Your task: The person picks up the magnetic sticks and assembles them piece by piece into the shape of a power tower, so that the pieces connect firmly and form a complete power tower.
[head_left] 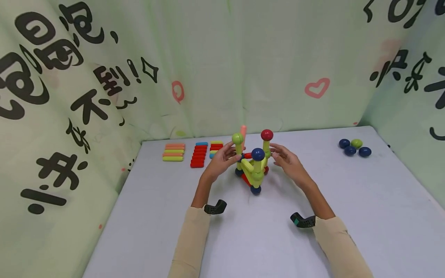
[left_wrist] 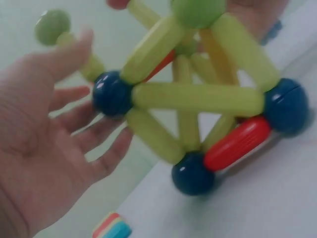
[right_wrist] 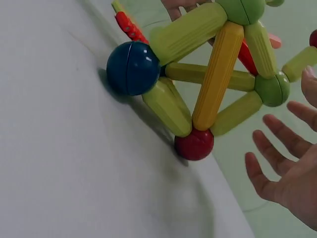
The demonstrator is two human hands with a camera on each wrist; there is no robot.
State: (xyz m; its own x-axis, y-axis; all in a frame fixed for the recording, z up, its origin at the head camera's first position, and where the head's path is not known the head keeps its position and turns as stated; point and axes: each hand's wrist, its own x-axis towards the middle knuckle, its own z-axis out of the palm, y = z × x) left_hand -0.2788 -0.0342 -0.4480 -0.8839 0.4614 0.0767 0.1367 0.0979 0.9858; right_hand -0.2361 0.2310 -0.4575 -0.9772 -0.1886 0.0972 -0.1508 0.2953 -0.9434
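Ball-and-rod frame (head_left: 257, 176): probably light, stiff, slick; could pop apart if squeezed; my left fingers (left_wrist: 111, 156), right fingers (right_wrist: 270, 151) spread beside it; best hold: lower blue ball (left_wrist: 193, 173), lower red ball (right_wrist: 194, 146).

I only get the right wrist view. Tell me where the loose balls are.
Observer: Four loose balls lie together towards the far right corner of the table.
Operator: Only a bit of the left hand reaches my picture. Tell me how it sits.
Observer: Its fingers are spread beside a blue corner ball of the toy; whether they touch it, I can't tell.
Operator: Now name what tops the toy's post nearest the person.
Observer: A blue top ball, seen in the head view.
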